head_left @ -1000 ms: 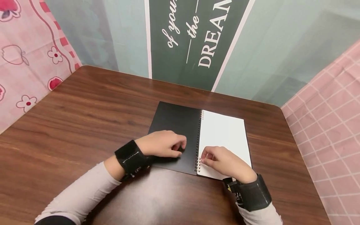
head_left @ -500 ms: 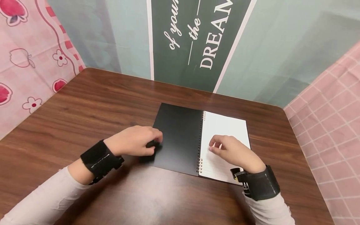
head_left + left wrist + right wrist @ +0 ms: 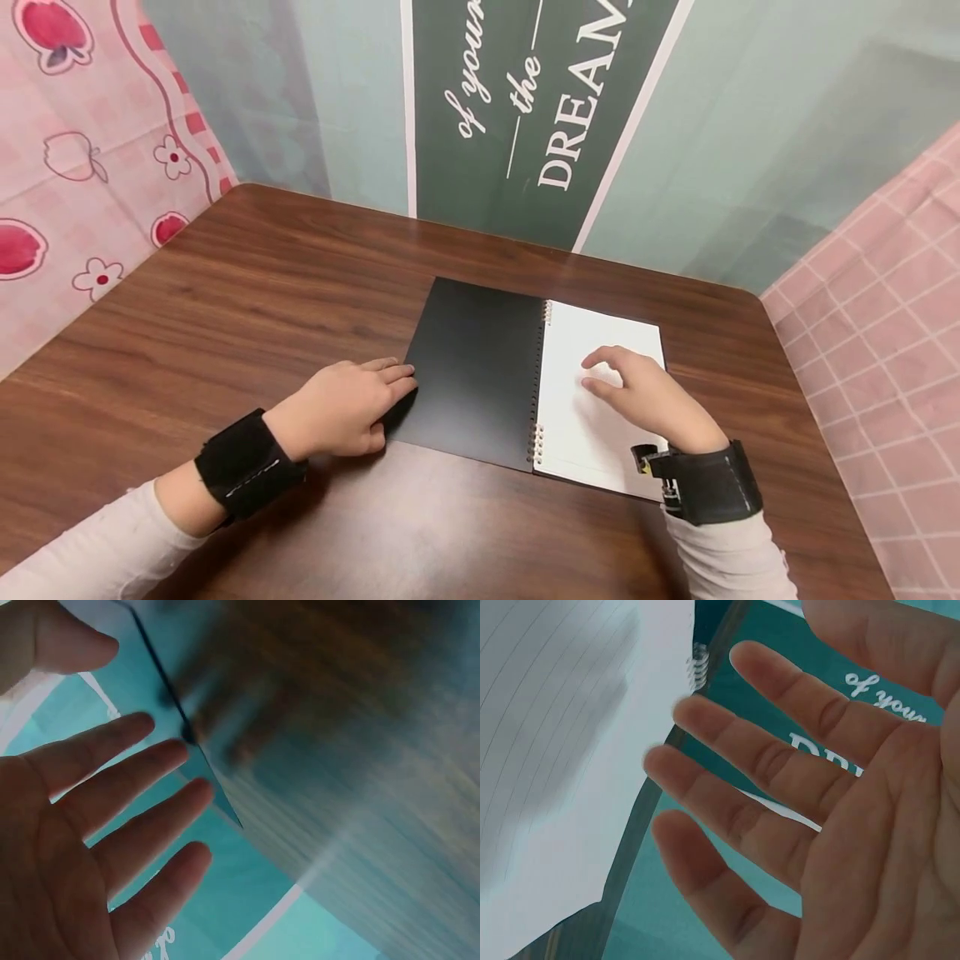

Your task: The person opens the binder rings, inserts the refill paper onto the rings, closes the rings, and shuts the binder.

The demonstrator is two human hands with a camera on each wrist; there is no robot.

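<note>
A ring-bound notebook lies opened out flat, its black cover (image 3: 480, 375) on the left and a white lined page (image 3: 600, 333) on the right. Along the middle runs the ring binding (image 3: 537, 442). My left hand (image 3: 348, 408) is at the cover's outer left edge, fingers extended, fingertips right at that edge. Over the page is my right hand (image 3: 648, 396), thumb and fingers apart with nothing between them. In the right wrist view the fingers (image 3: 735, 817) of that hand are spread, with the lined page (image 3: 570, 750) beyond them.
The notebook rests on a brown wooden table (image 3: 262, 275). Behind the table hangs a green-blue cloth (image 3: 360, 108) with white lettering. Pink patterned cloth (image 3: 97, 183) stands at the left and pink checked cloth (image 3: 877, 333) at the right.
My left hand has moved left from over the black cover to its outer edge, and its fingers have straightened. My right hand has left the binding, moving right over the page and opening.
</note>
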